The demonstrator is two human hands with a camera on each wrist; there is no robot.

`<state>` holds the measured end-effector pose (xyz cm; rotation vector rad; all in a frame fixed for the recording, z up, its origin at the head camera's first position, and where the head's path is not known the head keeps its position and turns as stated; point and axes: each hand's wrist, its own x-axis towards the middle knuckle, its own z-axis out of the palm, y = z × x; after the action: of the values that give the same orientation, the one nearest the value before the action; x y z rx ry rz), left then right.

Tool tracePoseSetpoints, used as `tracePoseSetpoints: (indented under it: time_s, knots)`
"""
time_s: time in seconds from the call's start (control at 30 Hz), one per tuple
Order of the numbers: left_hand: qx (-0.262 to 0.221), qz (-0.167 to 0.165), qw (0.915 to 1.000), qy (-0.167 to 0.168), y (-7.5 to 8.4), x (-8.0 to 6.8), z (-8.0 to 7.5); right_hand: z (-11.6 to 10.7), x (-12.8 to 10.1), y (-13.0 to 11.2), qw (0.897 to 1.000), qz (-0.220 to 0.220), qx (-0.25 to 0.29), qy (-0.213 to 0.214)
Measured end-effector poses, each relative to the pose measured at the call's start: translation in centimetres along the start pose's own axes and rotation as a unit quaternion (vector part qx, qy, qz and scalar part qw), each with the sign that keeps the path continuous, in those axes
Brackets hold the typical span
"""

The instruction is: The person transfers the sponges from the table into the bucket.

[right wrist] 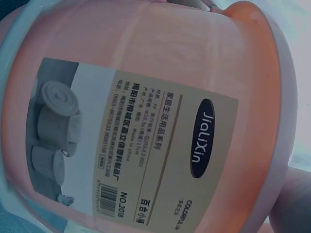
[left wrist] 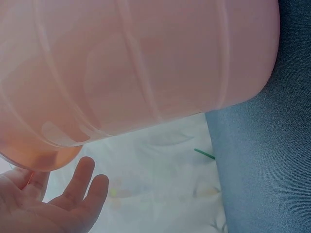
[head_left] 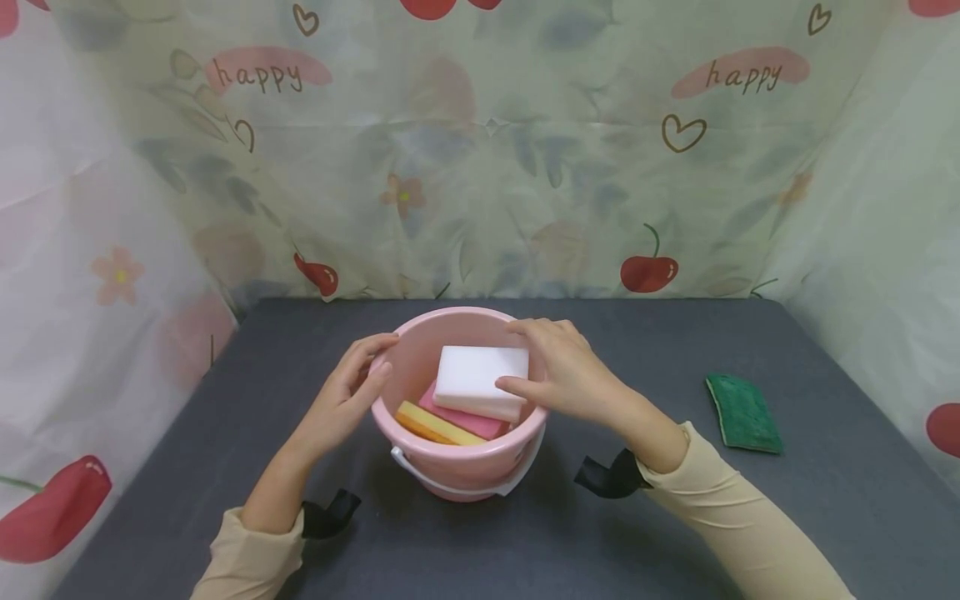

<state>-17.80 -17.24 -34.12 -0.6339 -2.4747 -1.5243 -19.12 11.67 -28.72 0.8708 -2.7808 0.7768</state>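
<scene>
A pink bucket stands upright on the dark table, its white handle hanging down in front. Inside lie a white sponge block on top, a pink sponge under it and a yellow-orange sponge at the near side. My left hand is at the bucket's left rim, its fingers spread loosely in the left wrist view. Over the right rim reaches my right hand, thumb and fingers apart, the thumb overlapping the white block; whether it touches is unclear. The right wrist view shows the bucket's printed label.
A green scouring pad lies on the table to the right of the bucket. Patterned cloth hangs at the back and both sides. Black straps hang from both wrists.
</scene>
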Motion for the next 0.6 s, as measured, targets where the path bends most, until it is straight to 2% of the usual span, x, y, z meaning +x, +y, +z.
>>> tracePoseSetpoints:
  time_s: [0.23,0.6]
  knots:
    - [0.001,-0.006,1.0,0.001,0.1,0.0,0.0,-1.0,-0.7,0.7,0.998,0.032,0.051,0.022]
    - [0.001,-0.001,1.0,0.005,0.0,-0.1,0.1,-2.7,-2.4,3.7,0.995,0.076,0.033,0.051]
